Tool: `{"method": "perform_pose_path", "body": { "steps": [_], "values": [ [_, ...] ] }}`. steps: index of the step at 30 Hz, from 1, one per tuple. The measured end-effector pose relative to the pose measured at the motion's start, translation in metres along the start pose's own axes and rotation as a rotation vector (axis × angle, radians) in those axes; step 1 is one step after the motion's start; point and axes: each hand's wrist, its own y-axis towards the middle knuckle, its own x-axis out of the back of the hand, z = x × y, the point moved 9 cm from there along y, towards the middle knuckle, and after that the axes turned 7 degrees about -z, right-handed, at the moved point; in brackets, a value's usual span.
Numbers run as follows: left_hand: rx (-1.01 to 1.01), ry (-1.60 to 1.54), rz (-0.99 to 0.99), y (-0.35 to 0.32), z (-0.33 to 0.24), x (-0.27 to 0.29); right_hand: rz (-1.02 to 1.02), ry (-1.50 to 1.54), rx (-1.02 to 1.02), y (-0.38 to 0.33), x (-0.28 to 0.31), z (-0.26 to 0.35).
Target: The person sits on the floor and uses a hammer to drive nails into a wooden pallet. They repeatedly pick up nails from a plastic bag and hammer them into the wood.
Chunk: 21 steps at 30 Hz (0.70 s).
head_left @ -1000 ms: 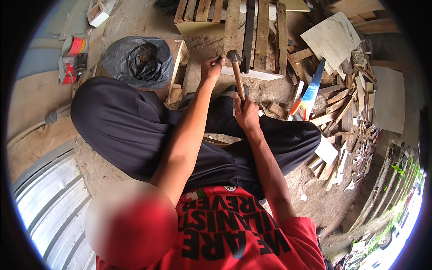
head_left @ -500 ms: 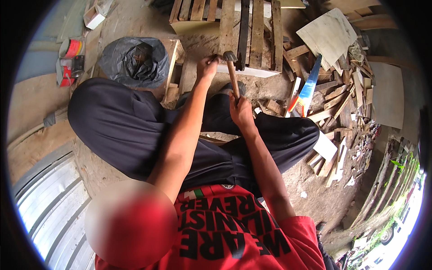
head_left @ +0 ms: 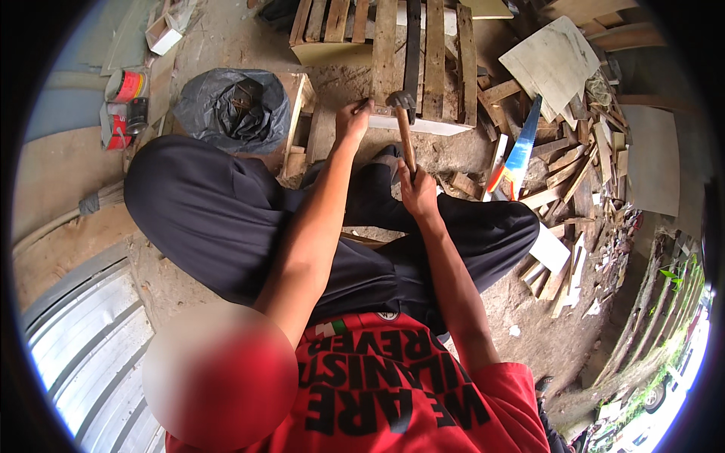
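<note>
Wooden-handled hammer (head_left: 405, 132) rising from clenched right hand (head_left: 417, 192), head meeting pallet (head_left: 393, 57); left hand (head_left: 352, 121) pinching, contents unclear.

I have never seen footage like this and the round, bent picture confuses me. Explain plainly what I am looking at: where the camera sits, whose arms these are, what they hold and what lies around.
There is no machine here. A person wears a wide fisheye camera on the head, looking down, so straight edges bend near the rim. The two bare arms that reach up the picture from the red shirt are the wearer's own, above crossed legs in dark trousers.

The right hand grips the wooden handle of a hammer, whose metal head is at the edge of a slatted wooden pallet. The left hand rests on that same edge beside the hammer head.

On the dirt ground lie a black plastic bag, paint tins, a handsaw and many wood offcuts.
</note>
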Motion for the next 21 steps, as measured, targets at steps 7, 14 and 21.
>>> {"method": "perform_pose_path", "body": {
  "steps": [7,14,21],
  "values": [
    [-0.02,0.055,0.01,0.006,0.004,-0.002,0.017,0.021,-0.144,0.004,0.013,-0.003],
    [-0.101,0.077,-0.071,0.01,0.004,0.0,-0.015,0.018,-0.018,0.001,0.007,0.013],
    [-0.035,0.161,-0.083,0.0,-0.01,0.001,0.012,0.007,0.008,-0.006,-0.002,0.016]
  ]
}}
